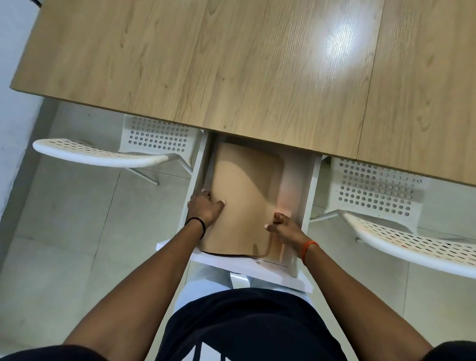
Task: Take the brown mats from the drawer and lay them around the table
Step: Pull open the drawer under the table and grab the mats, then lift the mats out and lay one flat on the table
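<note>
A white drawer (303,182) is pulled out from under the near edge of the wooden table (235,58). Inside lies a stack of brown mats (244,191), bowed upward in the middle. My left hand (205,207) grips the stack's left edge, thumb on top. On the right edge my right hand (282,227) pinches the stack, where a lower mat's corner shows near the drawer front. How many mats are in the stack I cannot tell.
Two white perforated chairs stand pushed in on either side of the drawer, one at the left (103,155), one at the right (407,240). The floor is pale tile (68,228). A white wall (8,91) runs along the left.
</note>
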